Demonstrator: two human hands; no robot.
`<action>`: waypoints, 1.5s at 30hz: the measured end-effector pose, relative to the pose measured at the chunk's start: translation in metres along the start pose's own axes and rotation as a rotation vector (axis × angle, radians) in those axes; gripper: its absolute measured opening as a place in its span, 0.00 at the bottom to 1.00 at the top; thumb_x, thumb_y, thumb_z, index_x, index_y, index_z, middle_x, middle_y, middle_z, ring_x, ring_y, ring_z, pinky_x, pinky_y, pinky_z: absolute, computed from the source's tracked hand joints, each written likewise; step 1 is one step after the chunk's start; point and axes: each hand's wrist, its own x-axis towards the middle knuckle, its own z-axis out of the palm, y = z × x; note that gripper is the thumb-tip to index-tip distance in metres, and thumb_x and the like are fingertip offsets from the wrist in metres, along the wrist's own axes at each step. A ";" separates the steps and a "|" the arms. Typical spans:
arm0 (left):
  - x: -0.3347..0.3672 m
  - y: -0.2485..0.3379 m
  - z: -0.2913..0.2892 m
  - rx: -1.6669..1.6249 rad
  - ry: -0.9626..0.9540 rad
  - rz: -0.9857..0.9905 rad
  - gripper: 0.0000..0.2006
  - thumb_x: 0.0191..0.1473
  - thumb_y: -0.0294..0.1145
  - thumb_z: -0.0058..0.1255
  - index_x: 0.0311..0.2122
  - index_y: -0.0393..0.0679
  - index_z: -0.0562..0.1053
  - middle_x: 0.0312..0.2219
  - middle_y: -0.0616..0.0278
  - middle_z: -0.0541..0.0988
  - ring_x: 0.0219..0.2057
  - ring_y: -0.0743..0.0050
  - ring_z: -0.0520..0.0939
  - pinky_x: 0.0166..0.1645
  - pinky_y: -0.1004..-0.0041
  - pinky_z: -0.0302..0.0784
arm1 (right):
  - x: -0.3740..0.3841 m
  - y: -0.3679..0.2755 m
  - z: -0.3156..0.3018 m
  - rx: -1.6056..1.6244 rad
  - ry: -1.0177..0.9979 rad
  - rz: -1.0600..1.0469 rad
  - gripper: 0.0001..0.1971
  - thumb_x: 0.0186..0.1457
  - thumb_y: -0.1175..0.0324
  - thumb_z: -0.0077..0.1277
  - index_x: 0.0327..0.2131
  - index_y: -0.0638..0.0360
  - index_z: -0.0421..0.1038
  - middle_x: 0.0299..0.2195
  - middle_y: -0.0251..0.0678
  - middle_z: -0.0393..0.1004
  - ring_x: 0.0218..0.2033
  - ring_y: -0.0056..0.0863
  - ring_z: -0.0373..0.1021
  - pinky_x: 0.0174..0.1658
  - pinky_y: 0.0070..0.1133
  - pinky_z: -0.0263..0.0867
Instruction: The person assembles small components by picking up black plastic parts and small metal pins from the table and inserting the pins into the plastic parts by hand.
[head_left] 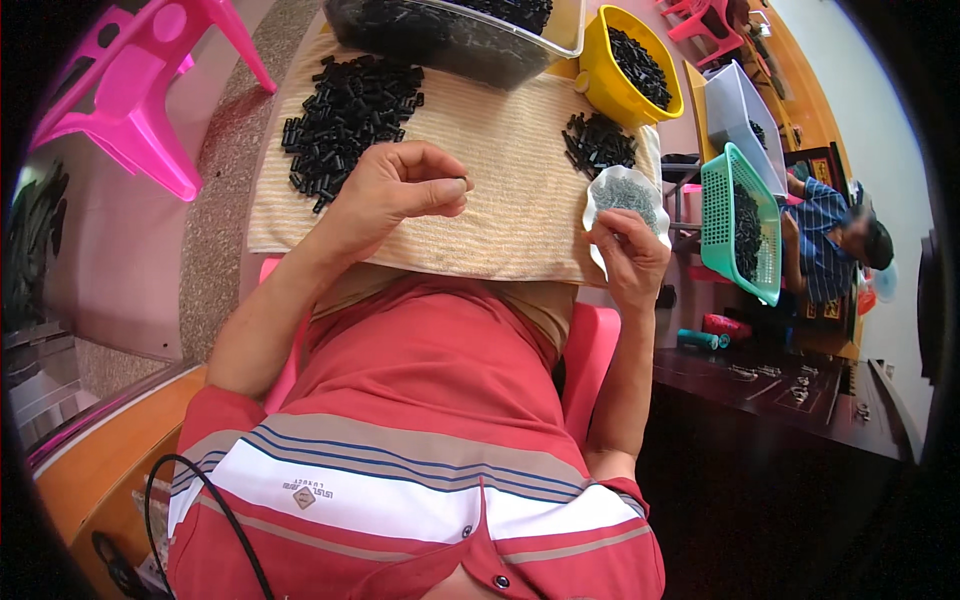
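Note:
My left hand (395, 190) is closed over the cloth, thumb and forefinger pinched together. A speck of something dark shows at its fingertips, too small to name. Beside it on the left spreads a large pile of short black tube-like pieces (350, 115). My right hand (632, 258) hangs at the near edge of a white wavy-rimmed dish (593, 205), which holds many tiny silvery-grey pieces (625, 190). The fingers of this hand are drawn together, and what they pinch, if anything, is hidden. Just beyond the dish lies a smaller heap of black pieces (598, 143).
A striped yellowish towel (490, 130) covers the table. At its far side stand a clear plastic bin (450, 50) and a yellow tub (597, 70), both with black pieces. Rightward are a green basket (718, 215), a white bin (735, 95) and another person (828, 235). A pink stool (135, 110) stands left.

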 end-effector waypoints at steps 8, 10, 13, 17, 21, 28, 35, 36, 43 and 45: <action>-0.001 0.002 0.003 -0.011 0.012 -0.023 0.08 0.54 0.26 0.60 0.38 0.36 0.77 0.31 0.61 0.81 0.32 0.78 0.82 0.42 0.76 0.81 | -0.005 -0.005 0.022 0.096 -0.038 0.071 0.04 0.58 0.81 0.52 0.38 0.71 0.73 0.34 0.36 0.74 0.32 0.22 0.76 0.37 0.16 0.73; -0.001 0.004 0.004 -0.040 0.021 -0.044 0.07 0.54 0.26 0.60 0.38 0.36 0.77 0.31 0.60 0.82 0.32 0.77 0.82 0.42 0.76 0.81 | -0.005 -0.005 0.027 0.075 -0.062 0.063 0.04 0.59 0.81 0.51 0.38 0.71 0.73 0.34 0.36 0.74 0.32 0.22 0.76 0.37 0.17 0.74; -0.002 0.004 0.005 -0.092 0.036 -0.068 0.07 0.54 0.25 0.60 0.38 0.36 0.77 0.32 0.59 0.82 0.34 0.75 0.83 0.43 0.74 0.82 | -0.004 -0.009 0.039 0.077 -0.107 0.018 0.04 0.59 0.81 0.52 0.38 0.72 0.72 0.32 0.37 0.74 0.31 0.23 0.76 0.36 0.17 0.74; -0.002 0.002 0.004 -0.154 0.009 -0.072 0.08 0.54 0.23 0.59 0.39 0.36 0.76 0.33 0.59 0.82 0.36 0.72 0.84 0.44 0.73 0.83 | 0.002 -0.018 0.060 0.084 -0.129 -0.010 0.02 0.59 0.82 0.52 0.35 0.72 0.72 0.32 0.38 0.74 0.30 0.23 0.76 0.35 0.17 0.73; -0.002 -0.001 0.005 -0.145 0.004 -0.079 0.08 0.54 0.23 0.59 0.39 0.36 0.76 0.34 0.58 0.82 0.37 0.71 0.85 0.45 0.73 0.83 | 0.010 -0.028 0.081 0.084 -0.068 -0.122 0.05 0.52 0.82 0.58 0.33 0.67 0.74 0.30 0.39 0.76 0.29 0.24 0.74 0.33 0.18 0.70; -0.004 -0.001 0.010 -0.276 -0.040 -0.115 0.07 0.56 0.24 0.57 0.39 0.37 0.75 0.35 0.60 0.81 0.38 0.71 0.84 0.46 0.72 0.83 | 0.027 -0.041 0.111 -0.027 0.003 -0.403 0.08 0.48 0.82 0.62 0.33 0.67 0.74 0.30 0.41 0.77 0.30 0.26 0.72 0.32 0.19 0.67; -0.005 -0.005 0.009 -0.396 -0.042 -0.172 0.06 0.57 0.26 0.57 0.40 0.41 0.74 0.36 0.61 0.80 0.39 0.73 0.83 0.49 0.72 0.81 | 0.030 -0.044 0.119 -0.105 0.032 -0.435 0.09 0.47 0.80 0.63 0.33 0.65 0.75 0.29 0.40 0.77 0.29 0.26 0.73 0.32 0.19 0.68; -0.005 -0.006 0.009 -0.398 -0.040 -0.169 0.06 0.57 0.26 0.57 0.40 0.41 0.74 0.36 0.61 0.80 0.39 0.73 0.83 0.49 0.72 0.81 | 0.029 -0.043 0.119 -0.130 0.037 -0.448 0.09 0.47 0.80 0.64 0.32 0.64 0.75 0.29 0.40 0.77 0.29 0.26 0.73 0.32 0.19 0.68; -0.008 -0.006 0.012 -0.439 -0.025 -0.198 0.06 0.57 0.26 0.57 0.40 0.42 0.74 0.35 0.63 0.80 0.39 0.75 0.82 0.48 0.73 0.81 | 0.029 -0.040 0.120 -0.112 0.012 -0.455 0.10 0.47 0.80 0.64 0.34 0.64 0.75 0.29 0.40 0.77 0.28 0.26 0.73 0.31 0.19 0.68; -0.008 -0.006 0.012 -0.439 -0.025 -0.206 0.06 0.57 0.26 0.58 0.39 0.42 0.74 0.35 0.64 0.80 0.39 0.76 0.82 0.47 0.74 0.81 | 0.028 -0.038 0.120 -0.044 -0.006 -0.381 0.10 0.46 0.81 0.63 0.33 0.63 0.75 0.30 0.40 0.77 0.28 0.28 0.74 0.31 0.20 0.69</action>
